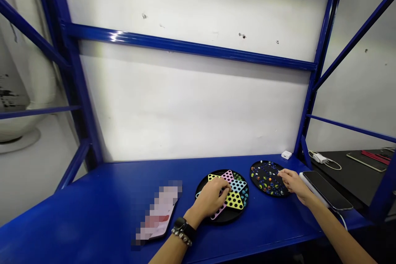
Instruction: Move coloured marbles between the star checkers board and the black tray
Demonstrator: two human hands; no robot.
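A round black board with a coloured star of holes point(232, 198) lies on the blue shelf point(102, 198). My left hand point(212, 199), with a watch and bead bracelet on the wrist, rests on the board's left side, fingers curled over the star. To the right sits a round black tray point(265, 177) holding several coloured marbles. My right hand point(292, 182) reaches to that tray's right rim, fingertips pinched together at the marbles; what they hold is too small to see.
A blurred flat item point(159, 214) lies left of the board. A phone on a white block point(326, 189) sits at the right, a small white adapter point(286, 154) by the wall. Blue rack posts point(312, 90) frame the shelf; a dark table point(355, 169) stands beyond.
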